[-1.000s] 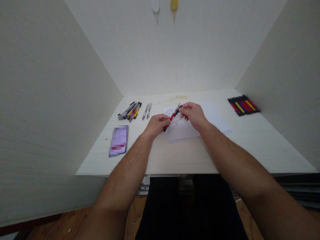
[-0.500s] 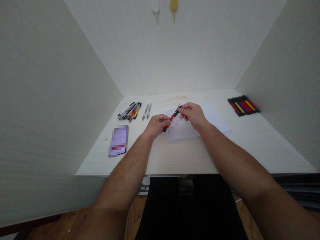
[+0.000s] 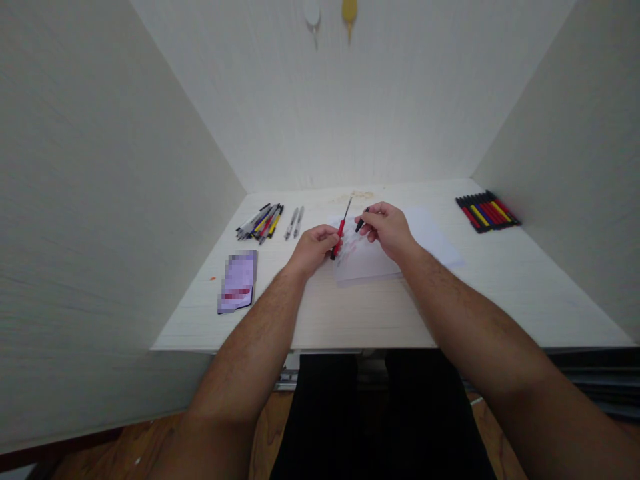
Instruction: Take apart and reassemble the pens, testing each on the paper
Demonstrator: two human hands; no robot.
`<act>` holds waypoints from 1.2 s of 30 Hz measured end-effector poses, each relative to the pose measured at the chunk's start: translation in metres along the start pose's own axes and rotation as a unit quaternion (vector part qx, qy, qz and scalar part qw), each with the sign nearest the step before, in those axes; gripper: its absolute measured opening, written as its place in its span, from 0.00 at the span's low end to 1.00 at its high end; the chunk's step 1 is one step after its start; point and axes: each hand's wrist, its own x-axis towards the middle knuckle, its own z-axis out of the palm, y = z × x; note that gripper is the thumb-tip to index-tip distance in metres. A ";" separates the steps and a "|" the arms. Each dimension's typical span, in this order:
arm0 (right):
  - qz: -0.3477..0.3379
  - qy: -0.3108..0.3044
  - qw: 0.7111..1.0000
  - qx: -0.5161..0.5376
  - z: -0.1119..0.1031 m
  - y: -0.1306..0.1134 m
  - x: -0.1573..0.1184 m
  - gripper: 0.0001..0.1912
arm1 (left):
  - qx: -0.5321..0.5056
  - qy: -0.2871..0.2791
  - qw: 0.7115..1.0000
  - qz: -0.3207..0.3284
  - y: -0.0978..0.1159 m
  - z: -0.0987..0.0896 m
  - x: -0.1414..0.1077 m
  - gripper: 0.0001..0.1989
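My left hand (image 3: 316,248) is closed on a red pen barrel (image 3: 341,232), whose thin refill (image 3: 347,209) sticks out at the top, pointing up and away. A dark piece shows at the barrel's lower end. My right hand (image 3: 387,229) pinches a short black pen part (image 3: 363,221), apart from the red barrel and just to its right. Both hands are over white paper (image 3: 373,263) with faint reddish and grey scribbles.
Mixed pens (image 3: 261,223) lie in a pile at the left, beside two clear pens (image 3: 299,222). A phone (image 3: 239,280) lies nearer on the left. Black-ended coloured pens (image 3: 487,212) form a row by the right wall. Panels enclose the desk (image 3: 365,320).
The black part in my right hand has come away from the red barrel, leaving the thin refill exposed. The barrel in my left hand now stands more steeply.
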 end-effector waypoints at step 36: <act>-0.057 -0.025 0.997 -0.052 -0.001 -0.006 -0.004 0.08 | 0.101 -0.127 0.987 -0.010 0.004 0.005 -0.008 0.09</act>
